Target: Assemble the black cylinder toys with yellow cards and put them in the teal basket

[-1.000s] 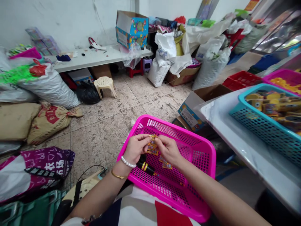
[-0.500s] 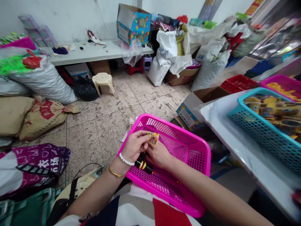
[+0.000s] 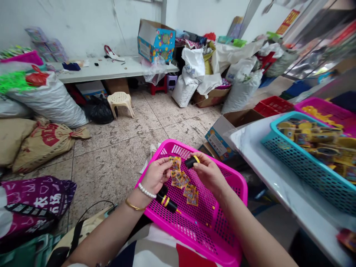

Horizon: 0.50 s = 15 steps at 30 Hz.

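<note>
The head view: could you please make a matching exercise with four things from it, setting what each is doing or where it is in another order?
1. Left hand
2. Right hand
3. Cream stool
4. Turquoise basket

A. Stands on the tiled floor
B. Grips a black cylinder
C. Rests on the right-hand table
D. Pinches a yellow printed piece

Pairs: 1-D, 2-B, 3-A, 4-C

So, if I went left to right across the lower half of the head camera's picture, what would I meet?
Purple-and-white bag, left hand, the yellow packet it pinches, black cylinder with a yellow band, the right hand holding it, blue basket.
</note>
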{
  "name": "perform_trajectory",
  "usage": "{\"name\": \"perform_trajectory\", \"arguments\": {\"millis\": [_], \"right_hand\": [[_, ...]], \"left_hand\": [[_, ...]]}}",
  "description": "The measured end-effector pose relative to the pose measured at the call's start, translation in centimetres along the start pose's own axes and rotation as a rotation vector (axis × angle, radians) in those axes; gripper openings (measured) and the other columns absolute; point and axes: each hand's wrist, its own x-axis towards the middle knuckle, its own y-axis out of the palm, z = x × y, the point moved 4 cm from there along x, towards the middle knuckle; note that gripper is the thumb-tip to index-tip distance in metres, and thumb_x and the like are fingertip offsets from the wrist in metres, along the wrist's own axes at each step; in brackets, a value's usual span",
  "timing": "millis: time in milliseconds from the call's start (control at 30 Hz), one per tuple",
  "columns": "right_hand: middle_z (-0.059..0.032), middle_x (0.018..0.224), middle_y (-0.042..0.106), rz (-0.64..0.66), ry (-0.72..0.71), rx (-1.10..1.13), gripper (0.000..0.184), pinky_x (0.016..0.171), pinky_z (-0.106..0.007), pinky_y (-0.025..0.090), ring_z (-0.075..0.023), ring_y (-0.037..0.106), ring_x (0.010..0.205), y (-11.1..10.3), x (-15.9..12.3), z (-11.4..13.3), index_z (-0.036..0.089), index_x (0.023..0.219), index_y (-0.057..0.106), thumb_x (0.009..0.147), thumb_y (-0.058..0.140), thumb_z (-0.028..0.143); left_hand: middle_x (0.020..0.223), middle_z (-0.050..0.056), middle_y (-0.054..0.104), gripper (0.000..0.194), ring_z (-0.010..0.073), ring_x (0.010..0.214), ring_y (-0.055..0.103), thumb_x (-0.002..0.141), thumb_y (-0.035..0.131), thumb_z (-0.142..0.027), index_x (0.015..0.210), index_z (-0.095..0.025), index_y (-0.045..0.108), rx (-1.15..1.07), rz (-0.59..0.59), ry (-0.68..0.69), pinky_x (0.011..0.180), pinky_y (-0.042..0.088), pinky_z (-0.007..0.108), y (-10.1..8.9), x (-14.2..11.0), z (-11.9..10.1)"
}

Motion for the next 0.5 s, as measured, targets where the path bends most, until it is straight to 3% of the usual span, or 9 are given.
{"name": "perform_trajectory", "arguments": {"millis": [133, 367, 500], "right_hand": [[-0.0075, 0.106, 0.065, 0.028, -0.029, -0.01, 0.041, 0.073, -0.032, 0.05, -0.0201, 0.061, 0.086, 0.6, -0.2, -0.7, 0.023, 0.103, 0.063, 0.067, 0.077, 0.035], [-0.0017, 0.088, 0.065, -0.031, -0.06, -0.199, 0.03, 0.074, -0.028, 0.048, -0.0154, 0.06, 0.078, 0.3, 0.2, -1.4, 0.02, 0.095, 0.06, 0.076, 0.075, 0.038], [-0.0054, 0.1, 0.067, -0.034, -0.104, -0.157, 0.033, 0.081, -0.033, 0.051, -0.0192, 0.063, 0.09, 1.0, -0.1, -1.1, 0.021, 0.096, 0.055, 0.076, 0.074, 0.039]], "left_hand": [[0.06, -0.003, 0.057, 0.031, 0.0007, 0.035, 0.037, 0.067, 0.079, -0.02, 0.091, -0.009, 0.063, -0.062, 0.027, -0.03, 0.03, 0.016, 0.012, 0.6, -0.1, -0.2], [0.063, -0.003, 0.056, 0.023, 0.0013, 0.037, 0.039, 0.07, 0.075, -0.014, 0.088, -0.01, 0.061, -0.126, 0.008, -0.043, 0.03, 0.018, 0.011, 0.6, 0.0, 0.2], [0.064, -0.002, 0.058, 0.022, 0.0026, 0.039, 0.043, 0.071, 0.074, -0.015, 0.089, -0.01, 0.062, -0.118, 0.002, -0.048, 0.03, 0.018, 0.011, 0.4, 0.1, 0.5]]}}
